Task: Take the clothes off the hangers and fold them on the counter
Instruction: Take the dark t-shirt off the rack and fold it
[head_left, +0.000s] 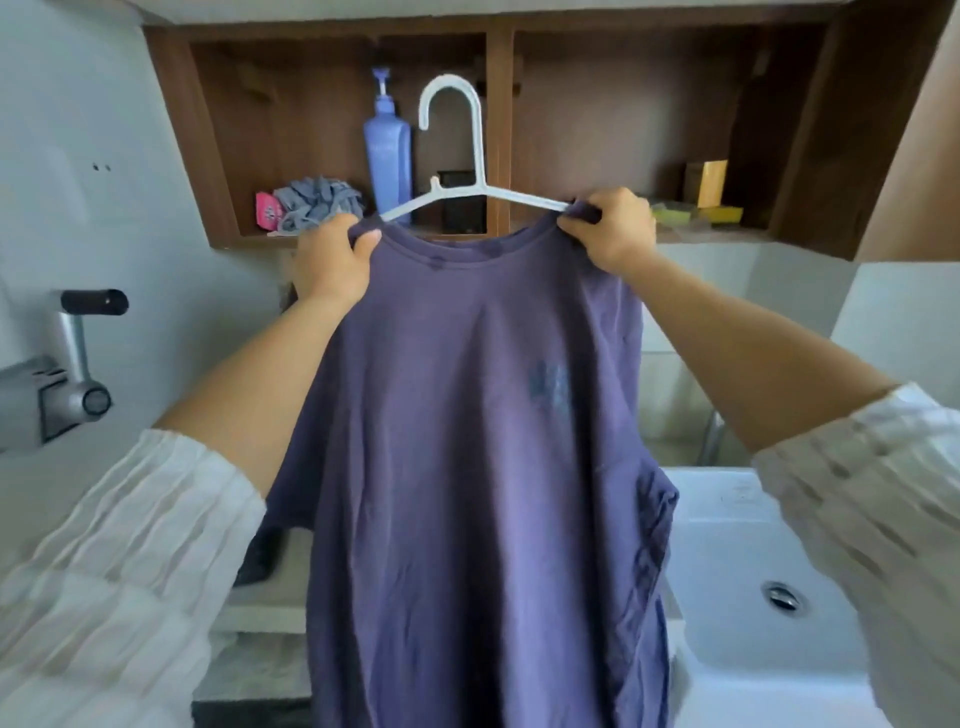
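Note:
A purple T-shirt (467, 441) with a small blue chest print hangs in front of me on a white plastic hanger (475, 150), whose hook points up before the shelf. My left hand (335, 260) grips the shirt's left shoulder by the collar. My right hand (610, 226) pinches the right shoulder fabric where the hanger arm enters it. The hanger's arm ends are hidden inside the shirt. The shirt's lower part covers most of the counter (270, 613) below.
A wooden wall shelf (498, 130) holds a blue pump bottle (387, 150), a grey bath sponge (317, 200) and yellow boxes (709, 182). A white sink (753, 571) lies at lower right. A hair dryer (78, 353) is mounted on the left wall.

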